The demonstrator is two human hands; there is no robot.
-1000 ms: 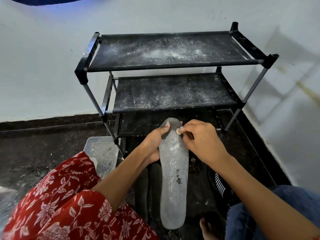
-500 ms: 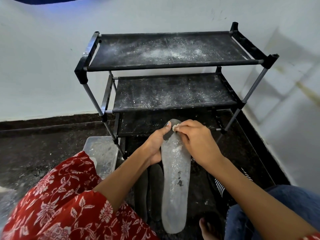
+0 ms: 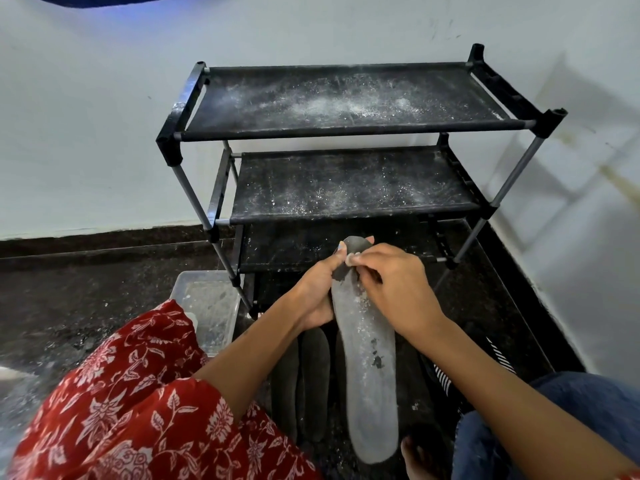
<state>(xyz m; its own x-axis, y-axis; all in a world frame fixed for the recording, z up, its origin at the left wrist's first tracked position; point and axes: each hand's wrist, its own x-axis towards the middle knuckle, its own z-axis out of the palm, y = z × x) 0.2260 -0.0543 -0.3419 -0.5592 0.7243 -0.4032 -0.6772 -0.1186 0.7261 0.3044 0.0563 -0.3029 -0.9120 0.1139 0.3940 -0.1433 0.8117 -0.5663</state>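
While the left hand (image 3: 317,296) grips the insole (image 3: 370,375) from its left edge, thumb laid over the dark toe end, the right hand (image 3: 391,285) has its fingers curled and its fingertips pinching the insole's face just below that toe. The insole is held off the floor, toe end up in front of the rack's (image 3: 346,128) bottom shelf, heel end down by a bare foot (image 3: 415,455). Its face is grey and flecked with white crumbs. Two dark insoles (image 3: 313,375) lie on the floor just left of it. A clear tub (image 3: 207,299) stands beside the rack's left leg. White powder dusts the shelves.
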